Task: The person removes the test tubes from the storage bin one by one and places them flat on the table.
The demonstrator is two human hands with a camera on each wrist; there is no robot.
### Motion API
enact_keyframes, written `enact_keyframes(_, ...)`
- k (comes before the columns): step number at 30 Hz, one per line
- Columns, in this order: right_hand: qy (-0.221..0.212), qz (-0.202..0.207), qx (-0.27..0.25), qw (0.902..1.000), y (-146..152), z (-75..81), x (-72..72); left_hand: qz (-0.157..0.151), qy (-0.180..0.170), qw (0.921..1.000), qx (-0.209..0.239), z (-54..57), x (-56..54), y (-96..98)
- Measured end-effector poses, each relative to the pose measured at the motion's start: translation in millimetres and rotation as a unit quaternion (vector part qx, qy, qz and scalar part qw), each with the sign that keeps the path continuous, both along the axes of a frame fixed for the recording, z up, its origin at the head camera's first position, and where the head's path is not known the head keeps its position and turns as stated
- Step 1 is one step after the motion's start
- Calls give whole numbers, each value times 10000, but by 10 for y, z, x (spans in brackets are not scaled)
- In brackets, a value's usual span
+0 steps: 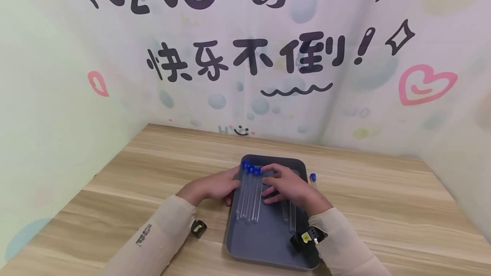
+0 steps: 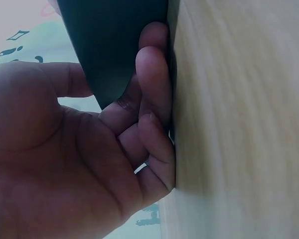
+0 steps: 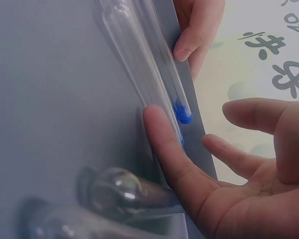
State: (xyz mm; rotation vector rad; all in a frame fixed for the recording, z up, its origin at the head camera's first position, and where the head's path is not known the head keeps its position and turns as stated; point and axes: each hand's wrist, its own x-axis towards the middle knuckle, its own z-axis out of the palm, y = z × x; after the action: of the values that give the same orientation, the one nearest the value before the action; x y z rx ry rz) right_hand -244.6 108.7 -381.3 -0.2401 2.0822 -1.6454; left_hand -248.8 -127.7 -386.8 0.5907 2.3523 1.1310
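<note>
A grey tray (image 1: 268, 248) lies on the table, with several clear test tubes (image 1: 247, 201) with blue caps side by side along its left side. My left hand (image 1: 218, 185) grips the tray's left edge; in the left wrist view the thumb is on one side of the tray wall (image 2: 114, 35) and the curled fingers on the other. Over the tray, my right hand (image 1: 289, 187) has its fingers spread, with one fingertip at the tubes (image 3: 134, 59) in the right wrist view; whether it touches them I cannot tell. More tubes (image 1: 293, 218) lie under the right hand, partly hidden.
Outside the tray on its right, a blue-capped tube (image 1: 313, 177) is partly hidden by my right arm. The wooden table (image 1: 153, 161) runs back to a printed cloth wall (image 1: 245, 110) with dark lettering. Cloth walls also stand left and right.
</note>
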Motion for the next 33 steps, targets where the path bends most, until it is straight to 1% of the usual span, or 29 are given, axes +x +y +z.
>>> enact_keyframes(6,-63,-23,-25,10000,12,-15,-16,-44,-10,10000,16,-3,3,2)
enact_keyframes(13,-114,52,-86,9999,25,-21,-22,-63,-2,10000,46,10,5,5)
enact_keyframes(23,-204,287,-291,9990,33,-11,-25,-4,33,10000,-54,44,27,-5)
enact_keyframes(33,-221,372,-137,9990,26,-21,-12,-35,17,10000,-25,38,23,11)
